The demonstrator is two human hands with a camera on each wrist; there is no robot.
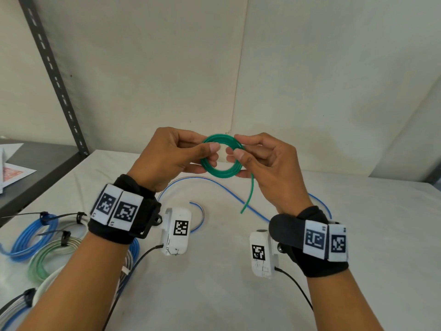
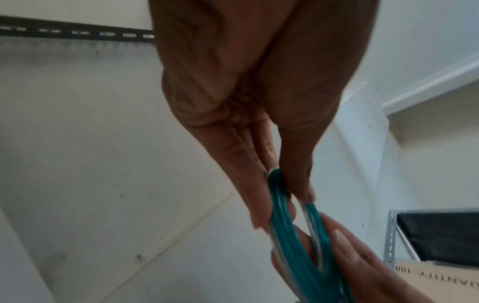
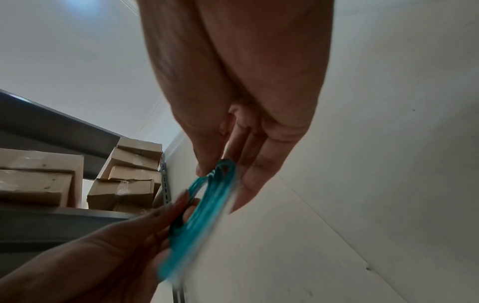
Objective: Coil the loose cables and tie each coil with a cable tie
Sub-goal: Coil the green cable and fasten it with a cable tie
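A small coil of green cable point(image 1: 223, 172) hangs in the air above the table, held between both hands. My left hand point(image 1: 176, 151) pinches its left side with thumb and fingers; my right hand point(image 1: 260, 158) pinches its right side. A loose green tail point(image 1: 249, 198) dangles from the coil's lower right. The left wrist view shows the green coil point(image 2: 286, 229) edge-on between the left hand point(image 2: 261, 160) and the right hand's fingertips point(image 2: 344, 242). The right wrist view shows the coil point(image 3: 207, 201) blurred, between my right hand point(image 3: 233, 168) and left hand point(image 3: 134, 235).
A loose blue-and-white cable point(image 1: 229, 194) snakes over the white table point(image 1: 238, 283) below my hands. Tied coils lie at the left: a blue coil point(image 1: 31, 237) and a green-white coil point(image 1: 51, 259), with black cable ties point(image 1: 64, 237). A dark shelf post point(image 1: 55, 75) stands at the left.
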